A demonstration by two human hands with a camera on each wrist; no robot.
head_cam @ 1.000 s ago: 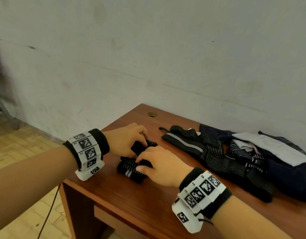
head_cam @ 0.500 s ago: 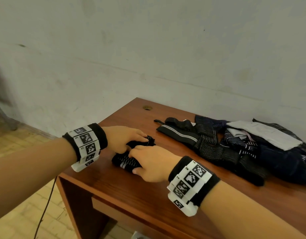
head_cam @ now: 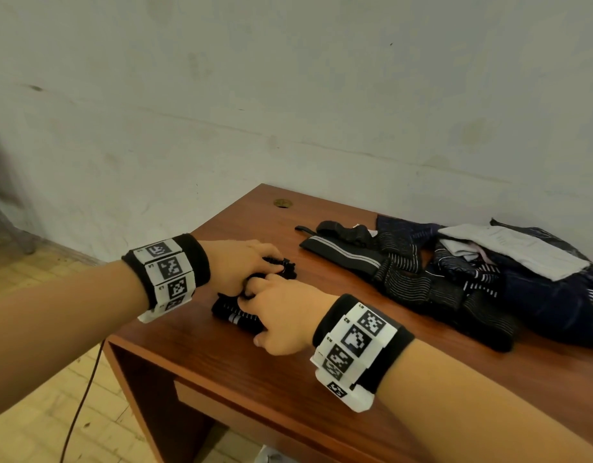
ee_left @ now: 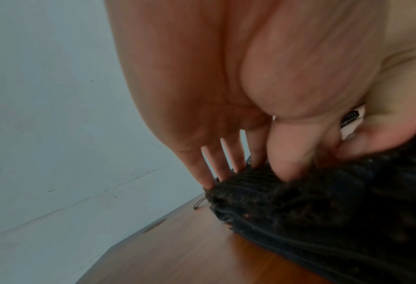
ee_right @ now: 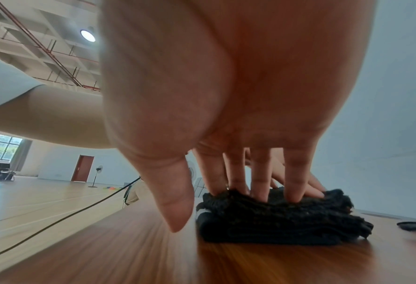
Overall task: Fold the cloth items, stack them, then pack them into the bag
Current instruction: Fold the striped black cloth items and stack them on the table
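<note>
Nearest, on the bench [head_cam: 201, 355] toward its near-left corner: a small folded cloth [head_cam: 233, 314], black ribbed knit with thin white stripes, layered into a compact bundle. Pressed on top, right hand [head_cam: 281, 315] with fingers [ee_right: 260, 178] spread and straight, thumb lifted clear. Just beyond, left hand [head_cam: 236, 265], fingers [ee_left: 284, 153] curled, pinching the bundle's far edge. Farther right, well apart, an unfolded heap of dark striped clothes [head_cam: 422, 279] with a pale grey piece [head_cam: 509, 248] on top.

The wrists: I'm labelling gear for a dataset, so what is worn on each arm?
Each wrist carries a black band under white blocks printed with black square markers, on the left wrist and the right wrist. Forearms are bare; no gloves or rings show.
</note>
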